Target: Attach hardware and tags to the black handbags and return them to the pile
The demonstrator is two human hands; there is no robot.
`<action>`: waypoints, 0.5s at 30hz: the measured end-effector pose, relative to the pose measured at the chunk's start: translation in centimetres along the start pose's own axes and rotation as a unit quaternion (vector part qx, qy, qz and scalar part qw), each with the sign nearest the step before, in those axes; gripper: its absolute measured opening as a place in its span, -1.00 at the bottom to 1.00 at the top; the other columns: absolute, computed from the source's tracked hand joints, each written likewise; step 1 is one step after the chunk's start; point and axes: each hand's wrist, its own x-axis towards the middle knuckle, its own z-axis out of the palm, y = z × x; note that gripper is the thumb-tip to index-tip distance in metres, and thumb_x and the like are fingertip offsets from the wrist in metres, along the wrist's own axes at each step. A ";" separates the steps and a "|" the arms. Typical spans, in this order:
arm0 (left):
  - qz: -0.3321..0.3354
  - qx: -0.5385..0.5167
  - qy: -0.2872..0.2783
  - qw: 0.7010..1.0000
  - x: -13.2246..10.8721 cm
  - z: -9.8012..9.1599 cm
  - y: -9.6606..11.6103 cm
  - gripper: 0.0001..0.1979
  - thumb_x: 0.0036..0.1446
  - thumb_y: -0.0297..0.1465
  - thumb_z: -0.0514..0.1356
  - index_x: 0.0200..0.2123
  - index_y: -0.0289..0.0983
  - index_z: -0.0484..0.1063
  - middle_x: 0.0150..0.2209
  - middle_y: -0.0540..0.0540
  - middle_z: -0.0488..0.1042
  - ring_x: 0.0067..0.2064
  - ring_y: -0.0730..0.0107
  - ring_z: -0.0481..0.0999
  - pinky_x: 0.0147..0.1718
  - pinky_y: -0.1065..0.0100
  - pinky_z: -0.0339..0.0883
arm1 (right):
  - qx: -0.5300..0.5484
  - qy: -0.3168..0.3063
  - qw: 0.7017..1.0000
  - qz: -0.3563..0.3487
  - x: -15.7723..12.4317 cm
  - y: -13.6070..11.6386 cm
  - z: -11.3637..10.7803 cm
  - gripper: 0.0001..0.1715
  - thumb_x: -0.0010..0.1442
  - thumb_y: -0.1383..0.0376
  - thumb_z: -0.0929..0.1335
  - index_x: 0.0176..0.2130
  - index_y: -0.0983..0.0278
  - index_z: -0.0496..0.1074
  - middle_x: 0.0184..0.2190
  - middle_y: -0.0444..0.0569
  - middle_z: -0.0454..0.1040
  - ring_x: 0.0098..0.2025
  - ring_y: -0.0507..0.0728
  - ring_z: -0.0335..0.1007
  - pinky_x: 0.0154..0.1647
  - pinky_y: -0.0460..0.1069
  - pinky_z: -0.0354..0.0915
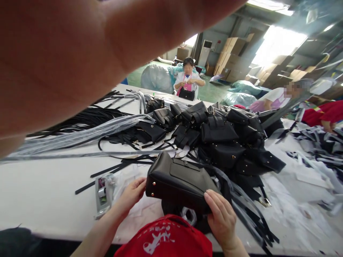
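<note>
In the head view, you have the black handbag at the lower centre of the frame, just above the red cap and at the near edge of the white table. Your left hand has its fingers curled against the bag's studded end. Your right hand grips the near lower-right edge, fingers spread over the leather and thumb underneath.

The main risk is a snag. Loose black straps trail from under the bag toward the lower right, so lifting or turning it could drag them. The pile of black bags just behind could also catch. A small clear-wrapped packet lies just beside your left hand, where a sideways sweep might knock it off the near edge. A blurred arm close to the lens blocks the upper left, so you cannot see what lies there.

The bag lies on its side with the flap panel facing up. Its long axis runs from centre left down toward the lower right. The end with the brass studs faces left toward your left hand, and the opposite end points right, into the straps.
</note>
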 end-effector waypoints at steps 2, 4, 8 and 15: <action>-0.002 -0.001 -0.008 1.000 -0.5 0.1 0.6 -0.50 -0.08 0.07 0.22 -0.32 -0.27 0.41 -0.66 0.18 0.09 -0.65 0.59 -0.02 -0.64 0.47 -0.24 | 0.038 0.015 0.996 0.080 -0.3 0.3 0.4 -0.22 0.08 0.57 0.21 0.23 0.11 0.26 -0.03 -0.02 0.53 0.02 0.16 0.45 0.03 0.09 0.38; -0.006 0.009 0.004 1.000 -1.1 0.3 1.3 -0.49 -0.08 0.06 0.22 -0.30 -0.28 0.43 -0.67 0.19 0.05 -0.65 0.57 -0.02 -0.65 0.46 -0.26 | 0.069 0.036 0.975 0.210 -0.3 0.7 0.7 -0.33 0.11 0.49 0.25 0.19 0.15 0.32 0.01 0.01 0.49 0.04 0.21 0.43 0.07 0.14 0.34; -0.009 0.015 0.034 0.999 -1.6 0.3 1.8 -0.44 -0.12 0.06 0.23 -0.25 -0.31 0.45 -0.68 0.19 0.04 -0.65 0.57 -0.02 -0.66 0.46 -0.28 | 0.190 0.096 0.849 0.483 0.3 2.1 1.1 -0.36 0.07 0.28 0.41 0.16 0.18 0.35 0.09 0.00 0.44 0.12 0.26 0.35 0.18 0.18 0.24; -0.009 0.029 0.023 0.999 -1.6 0.0 1.1 -0.44 -0.14 0.05 0.20 -0.24 -0.30 0.43 -0.70 0.20 0.02 -0.66 0.56 -0.04 -0.66 0.47 -0.30 | 0.487 0.156 0.595 0.620 -0.2 5.7 1.5 -0.26 -0.06 0.27 0.53 0.12 0.07 0.37 -0.16 -0.15 0.60 -0.20 0.11 0.55 -0.16 -0.01 0.48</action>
